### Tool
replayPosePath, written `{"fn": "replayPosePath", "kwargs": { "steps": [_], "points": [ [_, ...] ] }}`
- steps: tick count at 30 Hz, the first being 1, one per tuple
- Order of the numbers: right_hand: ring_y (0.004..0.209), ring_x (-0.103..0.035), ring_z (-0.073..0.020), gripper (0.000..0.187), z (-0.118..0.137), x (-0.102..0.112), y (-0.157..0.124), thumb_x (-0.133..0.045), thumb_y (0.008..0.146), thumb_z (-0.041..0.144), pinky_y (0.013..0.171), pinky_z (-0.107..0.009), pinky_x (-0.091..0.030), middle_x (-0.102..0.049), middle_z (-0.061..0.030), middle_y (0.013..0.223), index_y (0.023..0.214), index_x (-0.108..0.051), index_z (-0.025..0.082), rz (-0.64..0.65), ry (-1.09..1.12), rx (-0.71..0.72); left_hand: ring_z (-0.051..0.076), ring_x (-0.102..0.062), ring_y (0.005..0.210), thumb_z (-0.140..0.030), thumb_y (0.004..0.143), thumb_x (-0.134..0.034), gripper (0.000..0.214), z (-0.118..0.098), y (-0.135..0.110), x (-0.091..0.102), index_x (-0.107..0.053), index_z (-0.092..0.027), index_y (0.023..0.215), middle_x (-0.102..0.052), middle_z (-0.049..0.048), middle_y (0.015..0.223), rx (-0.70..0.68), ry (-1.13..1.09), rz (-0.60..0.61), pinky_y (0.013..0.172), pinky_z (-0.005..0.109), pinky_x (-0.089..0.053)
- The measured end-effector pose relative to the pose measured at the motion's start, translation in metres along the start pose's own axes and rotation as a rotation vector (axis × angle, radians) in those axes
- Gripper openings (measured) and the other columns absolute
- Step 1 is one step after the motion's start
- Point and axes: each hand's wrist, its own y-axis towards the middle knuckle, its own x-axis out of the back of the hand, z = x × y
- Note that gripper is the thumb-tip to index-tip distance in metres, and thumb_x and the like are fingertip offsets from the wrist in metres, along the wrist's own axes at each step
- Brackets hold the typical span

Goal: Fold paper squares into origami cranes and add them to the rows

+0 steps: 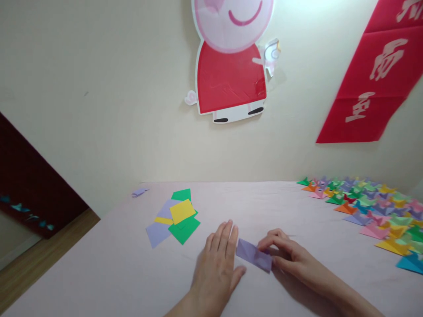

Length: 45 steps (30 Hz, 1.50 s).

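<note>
A purple sheet of origami paper [253,255], folded into a narrow rectangle, lies slantwise on the pale table between my hands. My left hand [220,259] rests flat beside the paper's left end, fingers stretched out and thumb apart. At the other end, my right hand [286,255] has its fingers curled, with thumb and forefinger pinching the paper's right edge. Part of that edge is hidden behind the fingers.
Loose purple, green and yellow paper squares [183,212] overlap at the left. Beyond them lies a small folded purple piece [140,192]. Rows of colourful folded paper figures [366,207] cover the table's right side. A wall with a pig cutout [231,79] rises behind.
</note>
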Motion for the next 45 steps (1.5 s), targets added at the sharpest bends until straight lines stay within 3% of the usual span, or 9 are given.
{"fn": "replayPosePath", "kwargs": {
  "steps": [4, 8, 13, 17, 22, 29, 34, 41, 45],
  "points": [
    [0.11, -0.05, -0.0237, 0.02, 0.012, -0.015, 0.001, -0.058, 0.084, 0.023, 0.103, -0.042, -0.038, -0.066, -0.0039, 0.102, 0.099, -0.07, 0.03, 0.12, -0.101, 0.123, 0.024, -0.028, 0.141, -0.007, 0.094, -0.042, 0.055, 0.002, 0.008, 0.005, -0.035, -0.023, 0.145, -0.036, 0.0057, 0.154, -0.124, 0.032, -0.102, 0.109, 0.042, -0.029],
    [0.111, -0.051, -0.023, 0.032, 0.019, -0.031, -0.001, -0.059, 0.084, 0.023, 0.098, -0.038, -0.044, -0.058, -0.0074, 0.115, 0.116, -0.063, 0.028, 0.115, -0.072, 0.149, 0.024, -0.037, 0.133, -0.014, 0.097, -0.043, 0.039, 0.005, 0.008, 0.006, -0.049, -0.023, 0.134, -0.05, 0.005, 0.143, -0.235, -0.02, -0.13, 0.106, 0.04, -0.029],
    [0.109, -0.053, -0.0225, 0.04, 0.02, -0.037, -0.005, -0.056, 0.082, 0.016, 0.097, -0.038, -0.046, -0.057, -0.008, 0.114, 0.121, -0.056, 0.026, 0.161, -0.091, 0.239, 0.022, -0.047, 0.117, -0.019, 0.096, -0.051, 0.013, 0.008, 0.009, 0.0, -0.061, -0.021, 0.104, -0.061, 0.0047, 0.123, -0.171, -0.102, -0.246, 0.101, 0.038, -0.031],
    [0.1, -0.057, -0.0188, 0.042, 0.011, -0.035, 0.0, -0.044, 0.08, 0.002, 0.089, -0.031, -0.048, -0.062, -0.0054, 0.104, 0.112, -0.058, 0.025, 0.093, -0.139, 0.327, 0.018, -0.053, 0.099, -0.017, 0.095, -0.054, 0.008, 0.013, 0.011, 0.002, -0.058, -0.021, 0.09, -0.064, 0.0011, 0.104, -0.16, -0.103, -0.139, 0.094, 0.036, -0.033],
    [0.093, -0.06, -0.0182, 0.031, -0.008, -0.023, 0.008, -0.04, 0.09, 0.005, 0.082, -0.029, -0.049, -0.069, -0.0051, 0.094, 0.1, -0.062, 0.024, -0.121, -0.25, 0.483, 0.019, -0.054, 0.094, -0.013, 0.096, -0.05, 0.011, 0.015, 0.01, 0.002, -0.058, -0.021, 0.094, -0.064, 0.0007, 0.099, -0.172, -0.076, -0.008, 0.093, 0.038, -0.033],
    [0.098, -0.058, -0.0216, 0.017, -0.015, 0.001, 0.007, -0.056, 0.086, 0.013, 0.088, -0.037, -0.049, -0.072, -0.0037, 0.105, 0.089, -0.065, 0.026, -0.013, -0.488, 0.318, 0.024, -0.047, 0.121, -0.007, 0.084, -0.045, 0.047, 0.005, 0.005, 0.014, -0.047, -0.018, 0.13, -0.056, 0.0086, 0.133, -0.132, -0.217, 0.096, 0.105, 0.041, -0.028],
    [0.124, -0.049, -0.0254, 0.017, -0.002, 0.001, 0.004, -0.055, 0.081, 0.011, 0.1, -0.041, -0.043, -0.069, -0.0048, 0.116, 0.086, -0.064, 0.025, 0.055, -0.472, 0.277, 0.023, -0.018, 0.145, -0.014, 0.086, -0.044, 0.064, 0.003, 0.006, 0.019, -0.026, -0.013, 0.147, -0.03, 0.0102, 0.156, -0.361, -0.258, 0.16, 0.113, 0.041, -0.016],
    [0.092, -0.062, -0.0208, 0.009, -0.008, -0.005, 0.01, -0.054, 0.087, 0.028, 0.084, -0.033, -0.048, -0.07, -0.0044, 0.094, 0.084, -0.061, 0.024, -0.043, -0.249, 0.124, 0.024, -0.052, 0.116, -0.013, 0.087, -0.044, 0.056, -0.002, 0.004, 0.013, -0.034, -0.015, 0.143, -0.058, 0.0108, 0.128, -0.19, -0.355, 0.223, 0.106, 0.043, -0.032],
    [0.074, -0.06, -0.0181, 0.019, -0.013, -0.009, 0.021, -0.049, 0.089, 0.038, 0.071, -0.029, -0.047, -0.064, -0.0011, 0.078, 0.081, -0.057, 0.022, -0.153, -0.209, -0.009, 0.029, -0.05, 0.118, -0.012, 0.081, -0.052, 0.073, -0.008, 0.0, 0.008, -0.024, -0.013, 0.148, -0.04, 0.0181, 0.146, -0.076, -0.337, 0.211, 0.101, 0.046, -0.04]
  ]
}}
